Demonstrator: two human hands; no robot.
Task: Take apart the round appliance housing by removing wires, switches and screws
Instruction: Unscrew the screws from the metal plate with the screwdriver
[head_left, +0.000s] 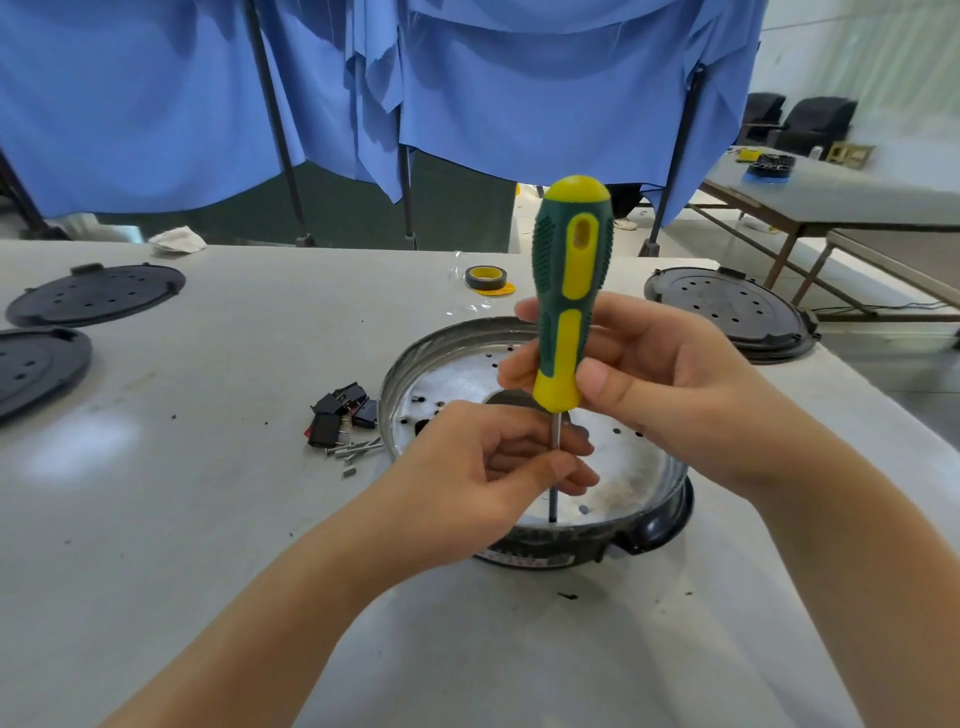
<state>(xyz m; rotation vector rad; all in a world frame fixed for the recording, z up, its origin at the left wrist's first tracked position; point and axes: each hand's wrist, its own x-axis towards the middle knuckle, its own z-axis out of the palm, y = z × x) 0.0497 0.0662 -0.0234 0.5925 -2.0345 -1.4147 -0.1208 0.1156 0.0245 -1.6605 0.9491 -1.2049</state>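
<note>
Both hands grip upright screwdriver (570, 291), right hand (660, 384) on handle, left hand (488, 467) pinching shaft, inside housing (415, 358) rim

A single head-worn wide-angle camera is looking forward and down from close above the table (208, 519), facing the far blue curtains (519, 104). It is framing both forearms reaching in from the near edge, with the scene bending at the corners.
</note>
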